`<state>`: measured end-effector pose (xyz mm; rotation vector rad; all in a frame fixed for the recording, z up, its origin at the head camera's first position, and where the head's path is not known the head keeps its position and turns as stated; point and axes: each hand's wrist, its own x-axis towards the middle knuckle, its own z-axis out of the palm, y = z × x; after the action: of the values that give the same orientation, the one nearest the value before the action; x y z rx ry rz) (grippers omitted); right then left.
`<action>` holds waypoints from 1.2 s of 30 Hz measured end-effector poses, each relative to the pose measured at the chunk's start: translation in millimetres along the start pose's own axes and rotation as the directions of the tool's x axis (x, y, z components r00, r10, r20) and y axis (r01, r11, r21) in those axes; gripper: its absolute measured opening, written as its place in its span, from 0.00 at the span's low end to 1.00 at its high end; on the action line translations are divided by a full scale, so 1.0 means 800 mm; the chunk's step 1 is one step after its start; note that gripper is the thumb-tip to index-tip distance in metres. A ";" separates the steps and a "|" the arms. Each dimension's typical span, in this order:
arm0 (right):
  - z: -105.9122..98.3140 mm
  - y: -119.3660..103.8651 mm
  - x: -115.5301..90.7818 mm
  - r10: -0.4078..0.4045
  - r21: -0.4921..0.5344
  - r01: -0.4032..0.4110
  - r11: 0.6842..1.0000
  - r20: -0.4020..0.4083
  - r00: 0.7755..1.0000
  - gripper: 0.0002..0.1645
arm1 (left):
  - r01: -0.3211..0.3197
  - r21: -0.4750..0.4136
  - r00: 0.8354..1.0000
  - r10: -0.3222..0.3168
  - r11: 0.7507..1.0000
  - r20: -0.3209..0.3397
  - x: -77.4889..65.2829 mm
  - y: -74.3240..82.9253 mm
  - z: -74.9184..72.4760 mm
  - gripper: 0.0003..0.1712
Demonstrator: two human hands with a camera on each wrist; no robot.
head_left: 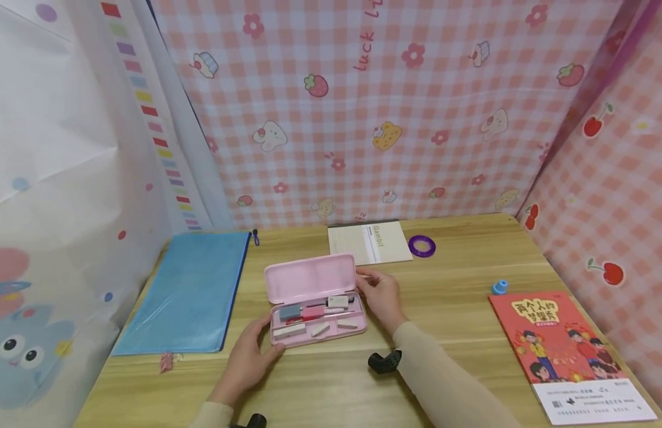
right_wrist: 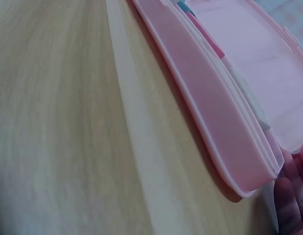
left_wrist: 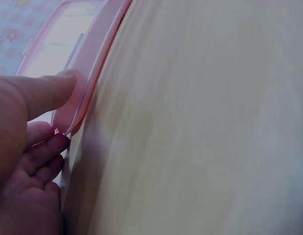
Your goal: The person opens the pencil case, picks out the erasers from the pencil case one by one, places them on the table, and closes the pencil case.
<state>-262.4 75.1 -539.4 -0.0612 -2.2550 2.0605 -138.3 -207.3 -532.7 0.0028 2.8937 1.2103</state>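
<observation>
A pink pencil case (head_left: 309,280) lies on the table in the head view with its lid raised at the back. Inside are a grey-blue block (head_left: 290,312), a pink piece (head_left: 312,312), a white piece (head_left: 338,302), slim pens and several pale blocks along the front. My left hand (head_left: 247,355) grips the case's left end; the left wrist view has the thumb (left_wrist: 51,93) on the front wall and the fingers curled at the corner. At the right end, my right hand (head_left: 383,297) holds the case beside the lid's hinge, its fingertips (right_wrist: 287,191) at the back corner.
A blue zip folder (head_left: 186,291) lies left, a pink clip (head_left: 166,362) below it. Behind the case are a notepad (head_left: 344,242) and purple tape roll (head_left: 431,252). A red book (head_left: 555,339) and small blue item (head_left: 499,288) lie right. Patterned cloth (head_left: 331,119) hangs behind.
</observation>
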 end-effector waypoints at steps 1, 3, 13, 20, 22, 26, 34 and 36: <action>0.002 0.000 -0.001 -0.002 -0.004 0.002 1.000 0.006 1.000 0.12 | 0.004 -0.008 1.000 -0.004 1.000 0.000 -0.001 -0.001 -0.001 0.41; 0.004 0.000 -0.001 -0.001 -0.016 0.001 1.000 0.010 1.000 0.12 | 0.013 -0.030 1.000 -0.013 0.999 0.005 -0.002 -0.003 -0.004 0.42; -0.014 0.003 -0.008 -0.007 -0.101 0.019 0.995 0.126 0.992 0.14 | 0.013 -0.099 1.000 -0.012 0.995 0.007 0.016 -0.002 -0.007 0.52; -0.039 0.002 -0.030 -0.031 -0.173 0.072 0.982 0.229 0.973 0.19 | -0.009 -0.151 0.999 0.014 0.988 0.030 0.027 -0.004 -0.006 0.57; -0.044 -0.001 -0.037 -0.049 -0.187 0.097 0.977 0.245 0.968 0.19 | -0.005 -0.165 0.999 0.011 0.986 0.033 0.027 -0.003 -0.007 0.57; -0.049 -0.006 -0.048 -0.124 -0.281 0.196 0.939 0.255 0.959 0.16 | 0.001 -0.184 0.999 0.009 0.983 0.052 0.028 -0.002 -0.006 0.56; -0.025 -0.021 -0.053 -0.256 -0.527 0.457 0.717 0.411 0.875 0.20 | 0.017 -0.213 0.998 -0.005 0.977 0.055 0.026 -0.003 -0.004 0.54; -0.018 -0.022 -0.051 -0.255 -0.561 0.483 0.672 0.436 0.863 0.22 | 0.016 -0.213 0.999 -0.004 0.977 0.054 0.026 -0.002 -0.004 0.55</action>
<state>-220.0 84.4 -522.0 0.6941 -2.7709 1.0455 -159.0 -210.5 -531.9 0.0194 2.7008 1.4880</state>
